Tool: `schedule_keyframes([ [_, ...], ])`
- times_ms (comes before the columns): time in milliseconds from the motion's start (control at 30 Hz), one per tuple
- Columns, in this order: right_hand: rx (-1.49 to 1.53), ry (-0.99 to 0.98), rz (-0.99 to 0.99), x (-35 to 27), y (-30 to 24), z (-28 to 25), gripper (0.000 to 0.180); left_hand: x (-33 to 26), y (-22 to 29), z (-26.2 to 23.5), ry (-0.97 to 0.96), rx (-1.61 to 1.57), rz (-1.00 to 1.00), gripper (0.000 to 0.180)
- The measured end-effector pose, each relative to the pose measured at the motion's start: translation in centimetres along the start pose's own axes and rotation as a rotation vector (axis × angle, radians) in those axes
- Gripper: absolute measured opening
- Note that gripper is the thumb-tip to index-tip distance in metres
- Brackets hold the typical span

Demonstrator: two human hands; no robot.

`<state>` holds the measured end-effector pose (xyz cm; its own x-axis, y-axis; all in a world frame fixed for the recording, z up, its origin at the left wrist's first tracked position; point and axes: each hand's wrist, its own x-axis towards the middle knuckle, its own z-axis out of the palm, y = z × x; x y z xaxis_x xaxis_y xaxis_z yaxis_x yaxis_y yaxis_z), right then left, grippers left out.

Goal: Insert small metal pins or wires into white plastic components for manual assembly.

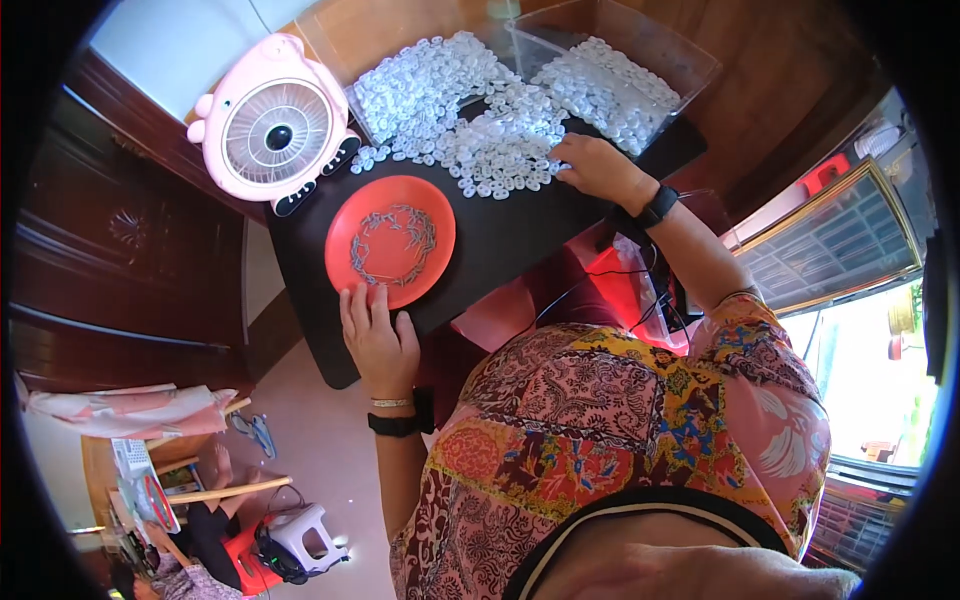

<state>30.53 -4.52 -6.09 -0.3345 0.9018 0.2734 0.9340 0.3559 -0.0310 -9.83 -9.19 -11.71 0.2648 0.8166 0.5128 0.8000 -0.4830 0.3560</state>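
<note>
My left hand (378,335) lies flat on the black table (500,245), its fingertips touching the near rim of a red round plate (391,240). The plate holds a ring of small thin grey metal pieces (393,243). My right hand (596,167) reaches to the edge of a wide heap of small white plastic parts (470,115), fingers on the parts; whether it pinches one is hidden. Both wrists wear black bands, and the left one also has a thin bracelet.
A clear plastic box (620,70) with more white parts stands at the far right of the table. A pink desk fan (272,125) sits at the far left. Dark wooden furniture (120,240) lies left, cables (620,290) hang under the table, and a stool (300,535) stands on the floor.
</note>
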Motion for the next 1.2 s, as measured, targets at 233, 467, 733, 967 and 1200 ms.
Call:
schedule_keyframes([
  [233, 0.014, -0.069, -0.046, 5.4, -2.6, 2.5, 0.016, 0.0, 0.4, -0.8, 0.012, -0.002, -0.019, 0.036],
  [467, -0.046, -0.163, -0.147, 13.8, -7.5, -0.9, 0.015, -0.4, 0.0, -2.0, 0.024, -0.006, -0.047, 0.037],
  [733, 0.075, -0.176, -0.504, 23.3, -13.5, 5.0, 0.027, -0.4, 0.0, -2.4, 0.001, -0.016, -0.071, 0.041],
  [967, -0.086, -0.399, -0.407, 26.7, -15.2, 7.7, 0.026, -0.3, -0.2, -3.0, -0.029, -0.033, -0.113, 0.041],
  [1200, -0.058, -0.545, -0.444, 22.7, -12.4, 4.5, 0.029, -0.4, -0.6, -3.2, -0.019, -0.059, -0.098, 0.043],
])
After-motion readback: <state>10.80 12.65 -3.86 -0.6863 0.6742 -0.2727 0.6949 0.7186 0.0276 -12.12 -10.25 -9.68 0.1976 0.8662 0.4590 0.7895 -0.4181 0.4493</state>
